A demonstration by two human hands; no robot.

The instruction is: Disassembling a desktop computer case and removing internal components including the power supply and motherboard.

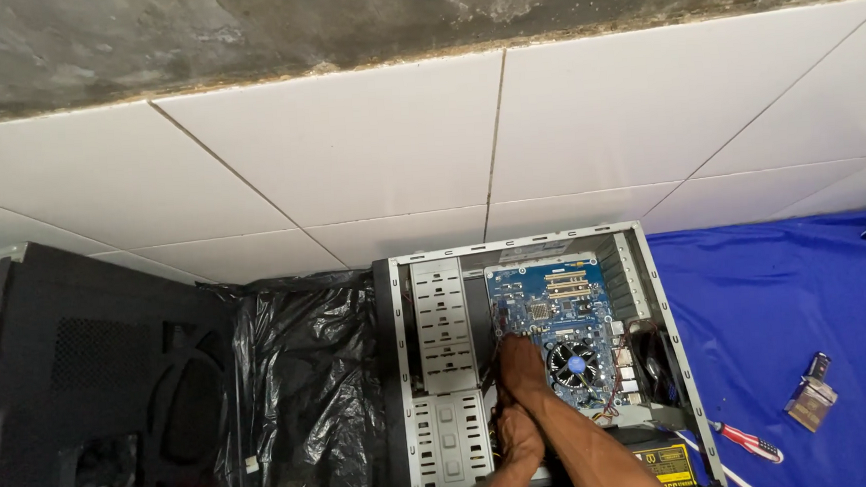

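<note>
Your left hand and right hand press together inside the open grey metal computer case, fingers hidden beside the blue motherboard; side panel off, cabling unfinished.

Yellow-and-black rectangular label on the power supply at the case's lower right corner

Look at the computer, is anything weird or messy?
Yes. The case lies open on its side, with its black side panel off to the left on the floor. A screwdriver lies loose on the blue cloth. Both hands are inside.
</note>
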